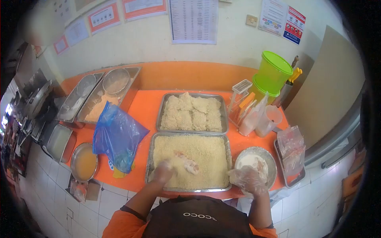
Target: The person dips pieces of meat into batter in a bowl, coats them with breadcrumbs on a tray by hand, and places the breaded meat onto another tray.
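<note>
My left hand (163, 173) is over the left side of a metal tray of breadcrumbs (214, 158), its fingers smeared by motion. Just right of it, a piece of what looks like raw meat (191, 166), partly coated, lies on the crumbs. In a thin clear plastic glove, my right hand (254, 183) is at the near edge of a metal bowl (272, 168) of white flour (248, 160). Some flour-dusted pieces show in that bowl beyond the hand. How the right fingers are set is hidden by the glove and the angle.
A second tray holds crumbed pieces (192, 113) behind. A blue plastic bag (117, 133) lies left, near a bowl of yellowish liquid (84, 162). At right are a tray with plastic-wrapped packs (291, 152), a clear jug (270, 121) and green tubs (274, 69).
</note>
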`<state>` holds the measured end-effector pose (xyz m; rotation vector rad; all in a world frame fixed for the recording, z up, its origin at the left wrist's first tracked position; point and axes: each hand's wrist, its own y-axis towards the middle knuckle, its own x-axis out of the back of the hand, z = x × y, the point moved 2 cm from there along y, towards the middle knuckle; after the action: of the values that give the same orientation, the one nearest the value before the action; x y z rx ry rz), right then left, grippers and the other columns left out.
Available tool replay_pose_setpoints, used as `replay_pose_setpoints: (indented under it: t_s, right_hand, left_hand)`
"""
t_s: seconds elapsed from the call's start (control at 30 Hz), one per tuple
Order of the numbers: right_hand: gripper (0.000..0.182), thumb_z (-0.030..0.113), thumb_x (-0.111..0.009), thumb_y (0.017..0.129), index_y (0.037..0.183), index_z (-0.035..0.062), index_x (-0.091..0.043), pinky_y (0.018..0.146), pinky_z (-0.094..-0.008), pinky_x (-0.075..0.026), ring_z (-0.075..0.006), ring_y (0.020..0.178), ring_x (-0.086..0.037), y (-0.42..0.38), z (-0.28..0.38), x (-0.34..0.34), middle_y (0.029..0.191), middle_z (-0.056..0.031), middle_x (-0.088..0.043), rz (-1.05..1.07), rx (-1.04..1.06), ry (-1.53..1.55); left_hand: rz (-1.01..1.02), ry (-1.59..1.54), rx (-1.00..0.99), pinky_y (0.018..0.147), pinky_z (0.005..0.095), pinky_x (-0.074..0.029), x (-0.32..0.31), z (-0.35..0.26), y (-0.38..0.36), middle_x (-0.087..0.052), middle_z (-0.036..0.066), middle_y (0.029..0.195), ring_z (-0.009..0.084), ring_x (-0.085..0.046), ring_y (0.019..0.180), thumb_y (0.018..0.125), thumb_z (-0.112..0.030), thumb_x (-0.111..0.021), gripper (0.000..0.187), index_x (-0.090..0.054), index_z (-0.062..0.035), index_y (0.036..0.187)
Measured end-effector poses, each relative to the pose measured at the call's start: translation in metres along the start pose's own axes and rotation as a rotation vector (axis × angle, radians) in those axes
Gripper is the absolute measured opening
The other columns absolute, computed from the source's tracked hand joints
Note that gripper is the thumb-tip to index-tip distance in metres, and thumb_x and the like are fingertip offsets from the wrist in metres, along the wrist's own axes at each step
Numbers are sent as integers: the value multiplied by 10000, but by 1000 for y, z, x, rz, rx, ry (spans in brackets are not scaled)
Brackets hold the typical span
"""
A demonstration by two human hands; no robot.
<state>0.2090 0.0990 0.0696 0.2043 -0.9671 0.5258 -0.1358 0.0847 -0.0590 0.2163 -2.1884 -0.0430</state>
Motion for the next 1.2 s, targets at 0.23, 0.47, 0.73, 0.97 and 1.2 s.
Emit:
replay_pose_setpoints:
  t_s: [0.23, 0.47, 0.73, 0.97, 1.2]
  right_hand:
    - [316, 202, -619, 773, 1076, 110, -622, 902, -405, -397, -288, 951, -574, -43, -47, -9, 1029, -129, -627, -204, -152, 263]
    - [327, 147, -634, 757, 1078, 89, -619, 908, -379, -406, -273, 991, -564, -60, -27, 5, 1042, -124, -626, -183, -333, 252]
    - [325, 148, -653, 745, 1060, 74, -621, 892, -384, -414, -283, 969, -561, -55, -35, 3, 1023, -135, -626, -215, -213, 92]
    - [319, 128, -691, 724, 1029, 58, -627, 799, -370, -444, -266, 919, -571, -53, -34, 3, 998, -128, -624, -312, -197, 133]
    - [282, 81, -665, 740, 1018, 53, -627, 772, -359, -457, -251, 908, -577, -63, -30, 7, 988, -113, -630, -313, -248, 225]
  left_hand:
    - [-205, 710, -411, 1037, 420, -251, -49, 0, 56, -374, 244, 1336, 395, -297, 1268, 828, -370, -469, 593, -414, 12, 1278]
    - [315, 333, -130, 1084, 409, -193, -1, 28, 72, -264, 256, 1400, 351, -230, 1320, 776, -508, -538, 836, -283, 48, 1346]
    - [319, 186, -227, 911, 409, -396, 10, 5, -7, -514, 228, 1147, 355, -500, 1055, 731, -427, -629, 648, -495, 35, 1166]
    - [131, -228, -414, 1006, 470, -293, -8, -34, 35, -435, 200, 1296, 337, -409, 1198, 787, -468, -534, 671, -441, -10, 1269]
    - [389, 665, -363, 1011, 659, -6, -51, -92, 60, -71, 176, 1492, 310, -80, 1381, 804, -552, -428, 841, -179, -33, 1417]
